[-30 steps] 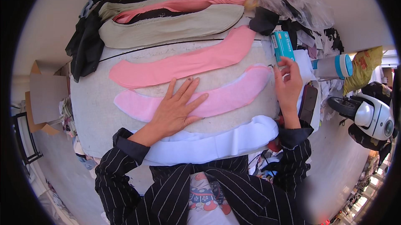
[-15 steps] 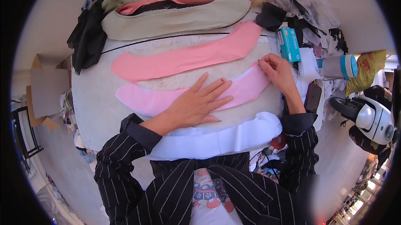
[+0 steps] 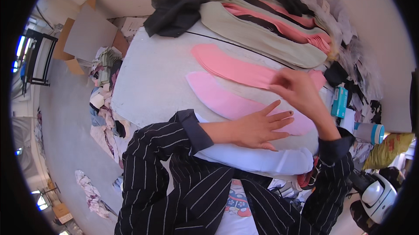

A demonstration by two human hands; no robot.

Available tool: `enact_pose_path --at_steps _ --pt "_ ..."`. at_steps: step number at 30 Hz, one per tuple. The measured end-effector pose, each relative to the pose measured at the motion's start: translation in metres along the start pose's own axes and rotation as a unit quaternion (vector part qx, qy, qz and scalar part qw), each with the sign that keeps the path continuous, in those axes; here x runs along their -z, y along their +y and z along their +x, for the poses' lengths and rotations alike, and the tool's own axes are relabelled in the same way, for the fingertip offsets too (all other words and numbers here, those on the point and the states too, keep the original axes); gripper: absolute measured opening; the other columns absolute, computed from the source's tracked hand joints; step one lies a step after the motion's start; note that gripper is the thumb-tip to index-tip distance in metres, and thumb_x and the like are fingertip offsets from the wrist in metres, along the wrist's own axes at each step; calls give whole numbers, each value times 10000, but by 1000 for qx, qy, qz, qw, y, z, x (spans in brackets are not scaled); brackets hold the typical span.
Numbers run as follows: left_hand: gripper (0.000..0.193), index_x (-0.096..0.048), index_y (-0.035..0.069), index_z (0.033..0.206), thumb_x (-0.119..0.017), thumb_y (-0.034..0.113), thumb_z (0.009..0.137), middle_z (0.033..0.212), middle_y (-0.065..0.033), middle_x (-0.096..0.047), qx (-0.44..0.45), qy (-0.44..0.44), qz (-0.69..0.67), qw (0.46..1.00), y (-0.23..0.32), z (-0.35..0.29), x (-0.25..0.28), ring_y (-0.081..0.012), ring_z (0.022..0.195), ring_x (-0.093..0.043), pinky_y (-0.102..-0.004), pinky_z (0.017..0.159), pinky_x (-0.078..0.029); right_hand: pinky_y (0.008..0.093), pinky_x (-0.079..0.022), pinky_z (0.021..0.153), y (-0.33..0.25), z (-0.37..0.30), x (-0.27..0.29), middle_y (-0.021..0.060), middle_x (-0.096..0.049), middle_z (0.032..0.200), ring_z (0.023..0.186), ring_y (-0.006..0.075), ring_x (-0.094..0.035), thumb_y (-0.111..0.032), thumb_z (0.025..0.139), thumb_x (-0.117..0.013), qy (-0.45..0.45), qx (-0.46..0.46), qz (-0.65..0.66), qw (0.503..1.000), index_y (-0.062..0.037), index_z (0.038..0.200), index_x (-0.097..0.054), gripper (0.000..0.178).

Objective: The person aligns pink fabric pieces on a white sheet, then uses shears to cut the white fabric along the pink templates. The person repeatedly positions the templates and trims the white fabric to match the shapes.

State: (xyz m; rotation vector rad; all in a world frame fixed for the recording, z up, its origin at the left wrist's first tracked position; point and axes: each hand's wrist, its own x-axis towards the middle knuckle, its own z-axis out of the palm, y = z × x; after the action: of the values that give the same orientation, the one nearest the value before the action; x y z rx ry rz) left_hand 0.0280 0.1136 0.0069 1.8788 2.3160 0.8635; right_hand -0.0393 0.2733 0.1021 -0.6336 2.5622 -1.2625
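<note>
My left hand (image 3: pixel 257 129) lies spread on the pale pink piece (image 3: pixel 218 98); uneven pressure could ruck it. My right hand (image 3: pixel 297 89) curls over the coral stack (image 3: pixel 235 67), grip unclear.

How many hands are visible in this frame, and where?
2: the left hand, spread over the pale pink fabric; the right hand, over the coral fabric. No others show.

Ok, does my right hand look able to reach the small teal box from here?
Probably yes: your right hand is over the coral-pink fabric pieces, the small teal box lies to its right, and nothing visible covers the box.
</note>
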Motion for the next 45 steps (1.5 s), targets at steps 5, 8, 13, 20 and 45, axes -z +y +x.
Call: enact_pose_path --at_steps 5,8,13,20,45 --pt "184 -672 94 997 -694 196 845 1169 -120 -579 57 108 -13 992 7 -41 40 -346 1351 -413 -653 1119 -223 413 -507 660 2 100 -85 163 -678 796 713 330 -648 -150 742 -723 19 64 -95 993 -13 839 -676 174" --pt "137 -675 100 949 -706 167 833 1155 -105 -600 125 158 -6 979 4 -77 50 -334 1321 -457 -639 1090 -267 404 -507 679 13 129 -125 161 -668 806 730 325 -644 -152 759 -703 76 86 -177 978 -12 833 -673 161" --pt "173 -694 82 1033 -670 176 889 996 -49 -678 336 314 -85 884 -11 -118 72 -247 1115 -606 -445 1006 -421 419 -506 697 24 133 -137 154 -676 850 766 349 -645 -105 757 -646 91 95 -224 966 -34 823 -677 102" --pt "394 -648 30 1131 -568 386 982 1029 -50 -661 530 432 -488 543 -54 -111 99 -104 871 -593 -263 742 -485 386 -499 654 7 117 -119 98 -666 828 743 315 -632 -78 775 -665 149 167 -110 968 -50 831 -688 67" --pt "199 -646 -14 938 -691 178 918 688 -48 -652 558 343 -425 625 -13 -133 95 -76 478 -565 -191 389 -365 240 -433 607 6 -119 11 34 -557 704 636 106 -532 -38 702 -779 -96 -202 23 974 -78 1200 -602 530"
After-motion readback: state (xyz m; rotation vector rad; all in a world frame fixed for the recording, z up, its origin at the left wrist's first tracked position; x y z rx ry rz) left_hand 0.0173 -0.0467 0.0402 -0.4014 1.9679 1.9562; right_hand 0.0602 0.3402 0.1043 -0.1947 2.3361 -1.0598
